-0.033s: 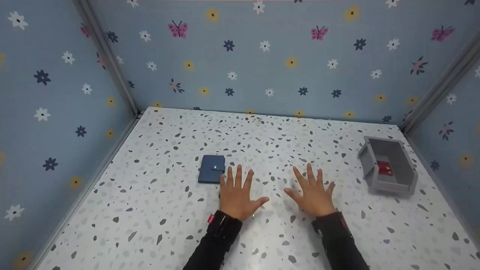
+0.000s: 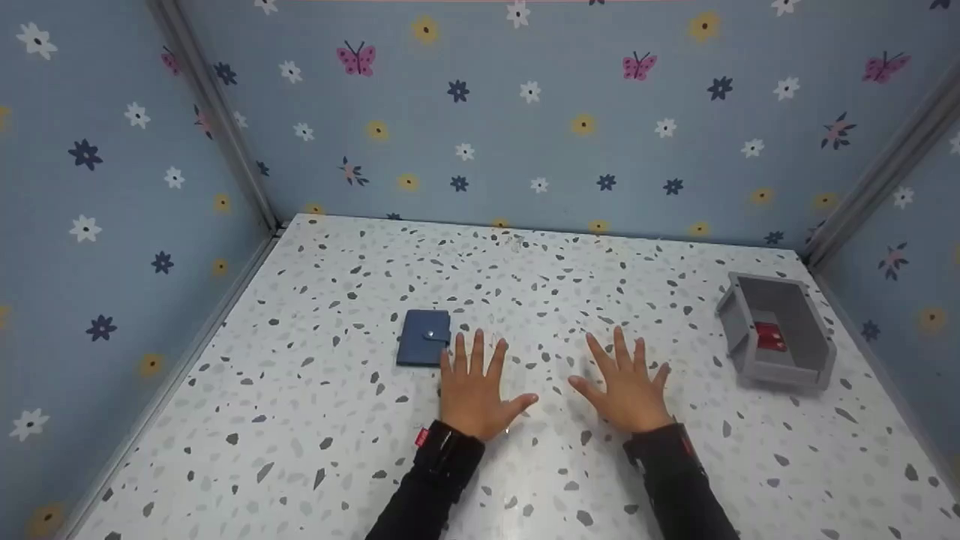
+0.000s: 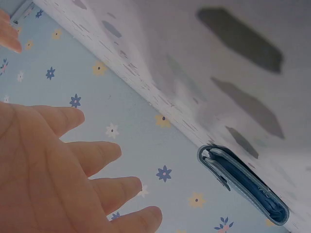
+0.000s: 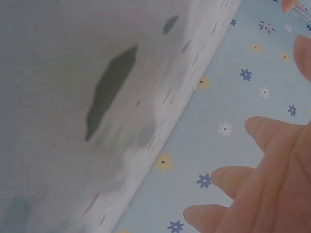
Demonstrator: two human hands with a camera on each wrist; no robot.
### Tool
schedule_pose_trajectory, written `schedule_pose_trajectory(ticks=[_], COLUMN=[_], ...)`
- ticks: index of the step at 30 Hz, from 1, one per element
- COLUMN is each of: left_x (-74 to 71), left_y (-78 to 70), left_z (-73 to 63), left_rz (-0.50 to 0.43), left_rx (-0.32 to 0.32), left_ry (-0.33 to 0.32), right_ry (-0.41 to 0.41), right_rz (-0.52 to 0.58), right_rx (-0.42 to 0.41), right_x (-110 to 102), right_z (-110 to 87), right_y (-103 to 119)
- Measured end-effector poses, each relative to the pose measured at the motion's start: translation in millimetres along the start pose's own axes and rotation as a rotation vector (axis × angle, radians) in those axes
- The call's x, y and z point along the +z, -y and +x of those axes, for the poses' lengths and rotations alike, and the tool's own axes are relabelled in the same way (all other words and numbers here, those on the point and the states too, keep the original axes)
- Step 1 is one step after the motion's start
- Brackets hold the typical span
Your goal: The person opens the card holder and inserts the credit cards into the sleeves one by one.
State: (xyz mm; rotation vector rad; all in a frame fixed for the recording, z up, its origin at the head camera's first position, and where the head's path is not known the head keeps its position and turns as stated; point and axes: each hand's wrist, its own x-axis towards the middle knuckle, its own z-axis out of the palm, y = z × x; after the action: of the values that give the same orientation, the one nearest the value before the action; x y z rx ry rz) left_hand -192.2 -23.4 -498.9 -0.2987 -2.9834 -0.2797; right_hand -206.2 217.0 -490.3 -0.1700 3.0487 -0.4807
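Note:
A small blue wallet [image 2: 423, 339] with a snap strap lies closed on the speckled table, left of centre. My left hand [image 2: 474, 394] is just to its right, palm down with fingers spread, its little fingertip close to the wallet's lower right corner in the head view. In the left wrist view the same wallet [image 3: 245, 187] shows edge-on, beyond the straight fingers [image 3: 109, 187]. My right hand [image 2: 626, 390] is held palm down over the table's middle right, fingers fanned out and nothing in them. The right wrist view shows its palm and fingers [image 4: 233, 179].
A grey open-front bin [image 2: 787, 375] stands on the table at the right, with a small red flat item [image 2: 769, 337] inside. Blue flowered panels [image 2: 495, 112] enclose the table [image 2: 300, 420] at the back and both sides, with metal posts [image 2: 217, 112] at the corners.

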Motion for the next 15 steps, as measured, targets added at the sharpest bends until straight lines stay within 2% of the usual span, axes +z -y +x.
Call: schedule_pose_trajectory(ticks=[9, 15], left_x=[-1.3, -3.5], left_y=[2.8, 5.3], left_z=[-1.0, -0.9], left_rz=[-0.006, -0.007], left_rx=[-0.008, -0.009], left_ry=[0.012, 0.032], right_ry=[0.015, -0.011], right_rz=[-0.01, -0.027], right_rx=[0.004, 0.014], right_x=[2.0, -1.9], right_z=[2.0, 0.3], right_y=[0.1, -1.7])
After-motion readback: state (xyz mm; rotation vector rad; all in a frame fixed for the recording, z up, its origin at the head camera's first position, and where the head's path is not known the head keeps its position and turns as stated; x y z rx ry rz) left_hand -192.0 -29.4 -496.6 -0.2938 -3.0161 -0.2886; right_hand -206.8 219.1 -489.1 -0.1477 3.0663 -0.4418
